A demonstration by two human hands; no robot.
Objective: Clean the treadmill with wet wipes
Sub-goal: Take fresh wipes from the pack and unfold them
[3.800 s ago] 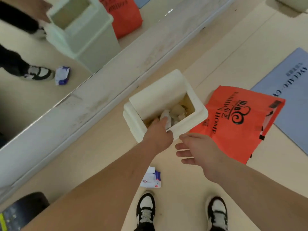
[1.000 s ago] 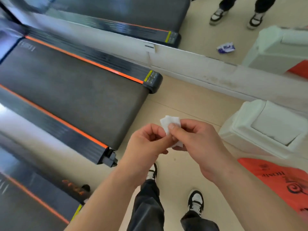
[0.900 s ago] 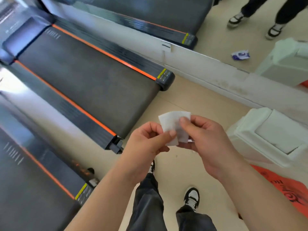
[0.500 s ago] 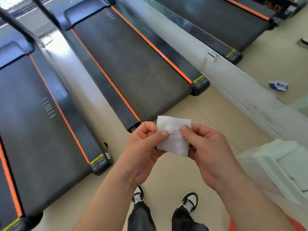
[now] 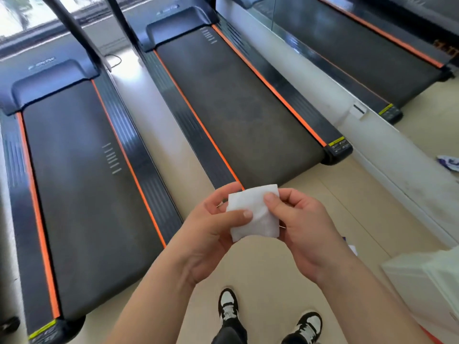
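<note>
While the left hand (image 5: 208, 237) and right hand (image 5: 305, 229) pinch the folded wet wipe (image 5: 255, 219) in mid-air, fingers (image 5: 244, 214) clamped on its left edge and top-right corner, the treadmill (image 5: 236, 108) lies ahead and below, long axis running away from the person, neither hand clearly nearer.

The wet wipe (image 5: 258, 217) hides the fingers of both hands behind it, and the thumbs of the left hand (image 5: 208, 232) and right hand (image 5: 305, 224) cover parts of its front. The near left corner of the middle treadmill (image 5: 236, 108) is hidden behind the wipe and the left hand. The uprights (image 5: 72, 28) are cut off by the top edge. The left treadmill (image 5: 82, 182) is cropped at the left edge, and its rear label (image 5: 42, 331) is too blurred to read. The white bin (image 5: 427, 281) and a small wrapper (image 5: 449, 163) are cut by the right edge.
</note>
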